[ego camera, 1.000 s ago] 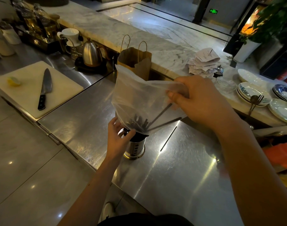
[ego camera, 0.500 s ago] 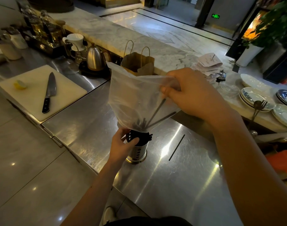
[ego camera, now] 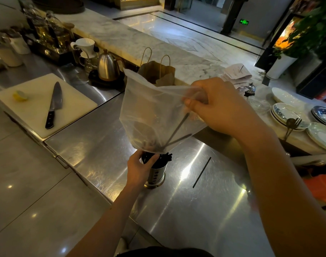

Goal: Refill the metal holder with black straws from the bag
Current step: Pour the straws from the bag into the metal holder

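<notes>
Clear plastic bag [ego camera: 153, 112] pinched shut in right hand [ego camera: 219, 106], mouth down over upright perforated metal holder [ego camera: 155, 175] clasped by left hand [ego camera: 140, 169], black straws [ego camera: 177, 130] slanting downward below the pinch.

1. two hands: left hand [ego camera: 140, 169], right hand [ego camera: 221, 106].
2. one clear plastic bag [ego camera: 154, 108], above the metal holder.
3. one metal holder [ego camera: 156, 175] on the bench [ego camera: 195, 210].
4. black straws in the holder [ego camera: 158, 158]: packed too tightly to count; two more straws in the bag [ego camera: 179, 128] show clearly.
5. one loose straw [ego camera: 202, 172], right of the holder.
6. one knife [ego camera: 53, 106], far left of the holder.
7. one cutting board [ego camera: 75, 101].
8. one kettle [ego camera: 107, 66], behind the holder.
9. one paper bag [ego camera: 156, 73].
</notes>
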The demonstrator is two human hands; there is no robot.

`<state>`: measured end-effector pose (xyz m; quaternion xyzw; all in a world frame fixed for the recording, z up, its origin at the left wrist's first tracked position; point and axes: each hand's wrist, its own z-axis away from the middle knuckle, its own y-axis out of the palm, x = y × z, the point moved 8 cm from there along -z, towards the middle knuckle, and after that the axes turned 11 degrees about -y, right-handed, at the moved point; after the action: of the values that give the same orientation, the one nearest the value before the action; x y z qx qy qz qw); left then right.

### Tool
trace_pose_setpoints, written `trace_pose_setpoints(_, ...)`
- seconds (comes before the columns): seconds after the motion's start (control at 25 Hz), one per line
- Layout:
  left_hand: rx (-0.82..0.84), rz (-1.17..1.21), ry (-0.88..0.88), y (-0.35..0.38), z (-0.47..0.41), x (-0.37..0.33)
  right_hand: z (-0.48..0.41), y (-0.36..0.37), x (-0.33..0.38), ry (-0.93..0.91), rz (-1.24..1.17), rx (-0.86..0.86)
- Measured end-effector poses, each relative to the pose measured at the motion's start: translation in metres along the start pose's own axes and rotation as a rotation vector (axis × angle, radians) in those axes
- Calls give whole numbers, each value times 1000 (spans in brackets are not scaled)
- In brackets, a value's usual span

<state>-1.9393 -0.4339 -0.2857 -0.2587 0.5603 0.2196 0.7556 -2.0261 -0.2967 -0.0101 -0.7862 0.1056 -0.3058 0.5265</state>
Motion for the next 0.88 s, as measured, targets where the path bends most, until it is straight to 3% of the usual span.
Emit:
trace_pose_setpoints(0.48,-20,-191,82,-1,-4,-9,0,-10,-6,27,-45,-13)
trace_pose_setpoints(0.88,4,-38,83,5,0,-18,1,-10,-6,37,-30,-20)
